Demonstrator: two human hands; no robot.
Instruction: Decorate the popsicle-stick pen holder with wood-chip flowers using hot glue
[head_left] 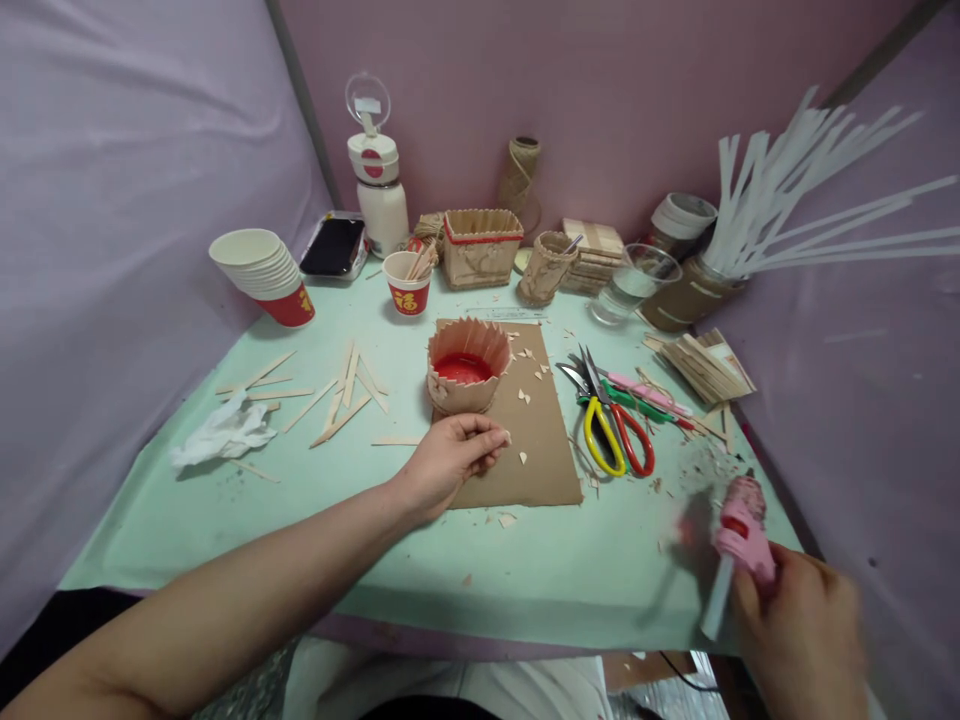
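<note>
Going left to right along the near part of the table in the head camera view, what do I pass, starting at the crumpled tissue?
From the left: crumpled tissue → loose wooden sticks → left hand → scissors → pink glue gun, gripped by the right hand.

Open room is left along the near edge of the pale green tabletop; the middle is taken by a stick-clad red cup on a brown cardboard sheet, flanked by scattered wooden sticks and yellow- and red-handled scissors
</note>
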